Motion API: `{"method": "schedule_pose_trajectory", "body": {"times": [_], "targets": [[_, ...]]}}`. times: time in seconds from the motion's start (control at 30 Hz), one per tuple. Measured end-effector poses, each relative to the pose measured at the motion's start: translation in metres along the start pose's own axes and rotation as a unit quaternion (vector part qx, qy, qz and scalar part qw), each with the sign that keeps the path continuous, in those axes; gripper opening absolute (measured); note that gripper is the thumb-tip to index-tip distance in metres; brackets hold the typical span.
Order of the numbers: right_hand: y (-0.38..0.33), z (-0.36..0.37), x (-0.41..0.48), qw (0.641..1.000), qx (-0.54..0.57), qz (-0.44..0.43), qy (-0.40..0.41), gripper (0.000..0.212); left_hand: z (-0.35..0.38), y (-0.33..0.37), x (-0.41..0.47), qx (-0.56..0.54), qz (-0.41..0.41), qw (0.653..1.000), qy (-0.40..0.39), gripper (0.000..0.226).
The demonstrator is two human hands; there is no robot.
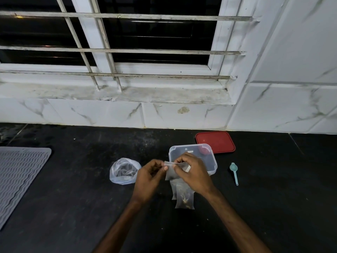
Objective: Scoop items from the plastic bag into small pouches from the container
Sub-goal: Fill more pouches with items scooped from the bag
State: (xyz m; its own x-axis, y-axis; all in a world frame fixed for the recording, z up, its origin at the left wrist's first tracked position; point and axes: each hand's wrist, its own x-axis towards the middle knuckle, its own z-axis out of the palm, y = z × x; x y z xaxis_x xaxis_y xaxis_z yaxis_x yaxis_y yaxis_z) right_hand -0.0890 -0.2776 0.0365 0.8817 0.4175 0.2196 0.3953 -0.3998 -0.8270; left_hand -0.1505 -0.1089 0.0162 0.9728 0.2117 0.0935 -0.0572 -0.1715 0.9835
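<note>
Two bare forearms reach in from the bottom edge over a black stone surface [73,198]. Just past the wrists, filled pouches [184,199], small and clear with brownish bits inside, lie overlapping on the surface.

Above them both hands meet on the held pouch [171,173], which hangs upright off the surface. The left hand [148,179] has its grip pinched on the top left corner, thumb in front. The right hand [194,173] has its grip pinched along the top edge (whether the mouth is being pulled open or pressed closed cannot be told).

Either way, the step likely goes best with the mouth kept level and uppermost so nothing spills. The thumbs should work along the strip from one corner to the other, not tug at the middle.

Left of the left hand sits the crumpled plastic bag [124,170], mouth open, dark items inside. Behind the right hand stands the clear container [212,161], lidless and partly hidden. A teal scoop [234,172] lies to the right, well apart from both hands, so it must be picked up before any scooping.

Farther back rests a red lid [216,142], and a grey ribbed mat [20,172] lies far left. A white marbled wall [273,110] and a barred window [127,42] close the view.
</note>
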Motion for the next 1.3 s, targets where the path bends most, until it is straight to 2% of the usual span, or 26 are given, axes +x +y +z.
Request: {"method": "schedule_pose_trajectory", "body": {"times": [0.23,0.4,0.63,0.8,1.0,1.13,1.3], "targets": [[0.003,0.003,0.0,1.0,-0.015,-0.01,0.003,0.004,0.006,0.001,-0.004,-0.019,0.015,0.999,0.029,0.008],[0.005,0.007,0.002,0.999,-0.037,-0.022,-0.003,0.005,0.005,-0.003,-0.002,0.011,0.028,0.999,0.036,0.006],[0.002,0.01,0.004,0.996,-0.077,-0.034,-0.016,0.006,0.003,-0.001,-0.001,0.016,0.041,0.999,0.03,0.021],[0.004,0.012,0.003,0.992,-0.123,-0.039,-0.009,0.016,0.004,-0.001,-0.003,0.004,0.034,0.999,0.031,0.022],[0.002,0.01,0.002,0.996,-0.069,-0.046,-0.023,0.018,-0.001,-0.002,-0.002,0.008,0.034,0.999,0.028,0.022],[0.003,0.012,0.002,0.999,-0.031,-0.011,0.012,0.004,0.0,-0.003,0.0,0.005,0.023,0.999,0.032,0.018],[-0.001,0.011,0.003,0.989,-0.142,-0.028,0.025,0.013,0.005,-0.003,-0.004,0.001,0.034,0.999,0.015,0.02]]}}
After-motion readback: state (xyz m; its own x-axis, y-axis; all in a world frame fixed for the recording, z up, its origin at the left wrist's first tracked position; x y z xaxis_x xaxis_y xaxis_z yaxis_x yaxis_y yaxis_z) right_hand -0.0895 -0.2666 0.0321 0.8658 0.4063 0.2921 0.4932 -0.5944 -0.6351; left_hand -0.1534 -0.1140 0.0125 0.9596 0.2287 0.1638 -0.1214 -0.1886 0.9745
